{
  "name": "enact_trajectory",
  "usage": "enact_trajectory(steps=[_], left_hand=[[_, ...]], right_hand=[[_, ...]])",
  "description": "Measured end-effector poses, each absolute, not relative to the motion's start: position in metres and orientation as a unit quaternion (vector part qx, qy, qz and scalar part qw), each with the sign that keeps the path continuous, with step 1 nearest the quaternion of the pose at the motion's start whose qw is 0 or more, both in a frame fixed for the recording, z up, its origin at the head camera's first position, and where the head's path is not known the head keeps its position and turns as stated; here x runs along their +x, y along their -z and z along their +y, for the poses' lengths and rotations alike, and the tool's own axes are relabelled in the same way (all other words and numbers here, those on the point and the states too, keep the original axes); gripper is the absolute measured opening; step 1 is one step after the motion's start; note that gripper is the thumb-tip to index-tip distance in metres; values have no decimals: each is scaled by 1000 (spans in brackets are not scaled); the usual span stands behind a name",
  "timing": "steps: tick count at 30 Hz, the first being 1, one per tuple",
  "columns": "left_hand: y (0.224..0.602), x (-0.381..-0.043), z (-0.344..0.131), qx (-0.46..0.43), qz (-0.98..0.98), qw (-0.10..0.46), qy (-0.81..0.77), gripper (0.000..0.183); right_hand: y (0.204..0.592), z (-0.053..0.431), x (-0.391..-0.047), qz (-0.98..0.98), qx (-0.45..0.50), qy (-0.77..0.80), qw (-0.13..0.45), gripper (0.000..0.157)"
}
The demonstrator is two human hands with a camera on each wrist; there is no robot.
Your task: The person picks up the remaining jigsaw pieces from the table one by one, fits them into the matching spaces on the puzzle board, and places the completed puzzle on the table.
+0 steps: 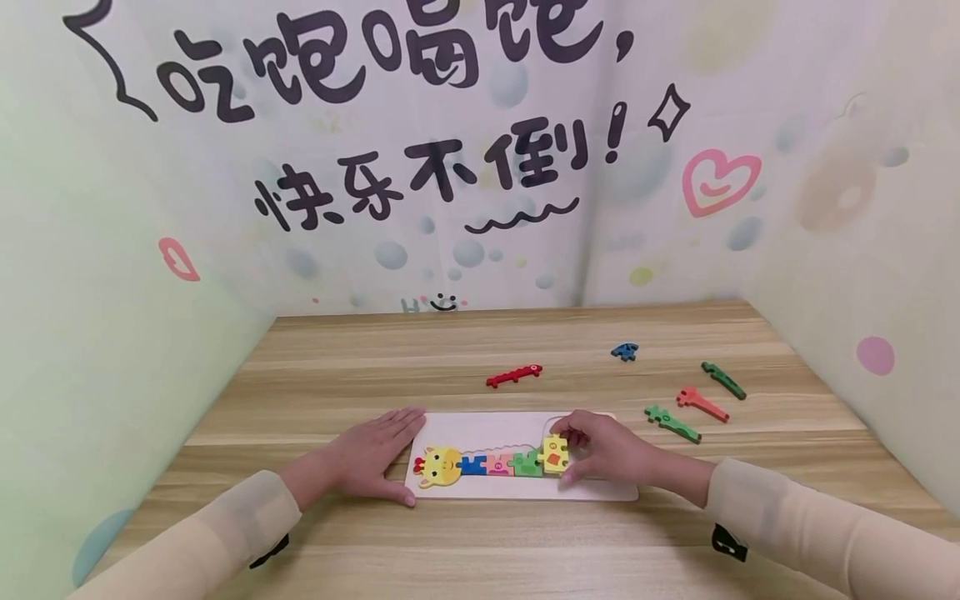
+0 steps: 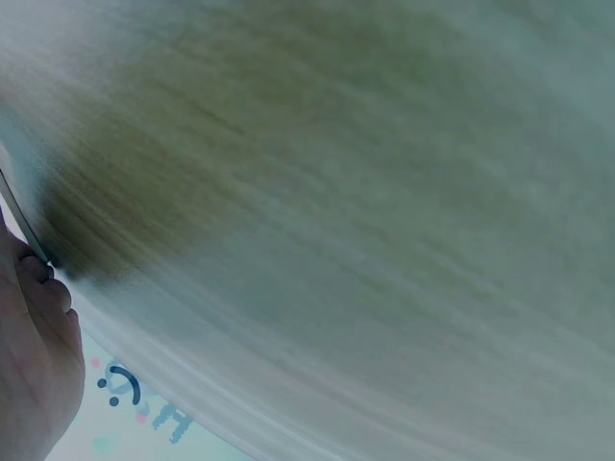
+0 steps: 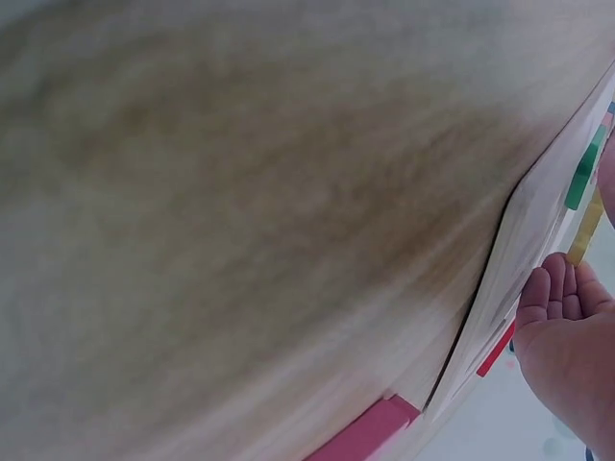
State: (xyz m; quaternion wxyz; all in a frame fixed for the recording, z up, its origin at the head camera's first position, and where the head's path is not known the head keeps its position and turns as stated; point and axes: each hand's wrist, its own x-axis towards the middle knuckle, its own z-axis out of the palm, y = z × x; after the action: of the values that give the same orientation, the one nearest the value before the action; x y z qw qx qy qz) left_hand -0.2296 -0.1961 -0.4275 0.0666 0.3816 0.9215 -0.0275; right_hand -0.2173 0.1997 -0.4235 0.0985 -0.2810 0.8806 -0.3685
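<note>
A white puzzle board (image 1: 480,427) lies on the wooden table, bearing a giraffe's yellow head (image 1: 442,467) at its left end. From the head a row runs rightward: a blue piece (image 1: 473,466), a pink piece (image 1: 500,467) and a green piece (image 1: 528,464). My right hand (image 1: 606,450) pinches a yellow puzzle piece (image 1: 555,458) between thumb and fingers, at the green piece's right end. In the right wrist view the yellow piece (image 3: 585,230) stands above the board at the fingertips. My left hand (image 1: 378,454) rests at the board's left edge, fingers straight and thumb spread.
Beyond the board lies a red caterpillar-like piece (image 1: 514,376), with a blue piece (image 1: 625,352) farther right. Toward the right side are a dark green piece (image 1: 724,380), an orange-red piece (image 1: 702,404) and a light green piece (image 1: 672,423). A printed cloth wall (image 1: 450,250) stands behind the table.
</note>
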Motion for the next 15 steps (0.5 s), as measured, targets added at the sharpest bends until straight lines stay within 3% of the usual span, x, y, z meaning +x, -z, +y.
enact_trajectory(steps=[15], left_hand=[[426,-229,-195,380,922,70,25,119]], right_hand=[[428,198,-219,886,-275,357,108,59]])
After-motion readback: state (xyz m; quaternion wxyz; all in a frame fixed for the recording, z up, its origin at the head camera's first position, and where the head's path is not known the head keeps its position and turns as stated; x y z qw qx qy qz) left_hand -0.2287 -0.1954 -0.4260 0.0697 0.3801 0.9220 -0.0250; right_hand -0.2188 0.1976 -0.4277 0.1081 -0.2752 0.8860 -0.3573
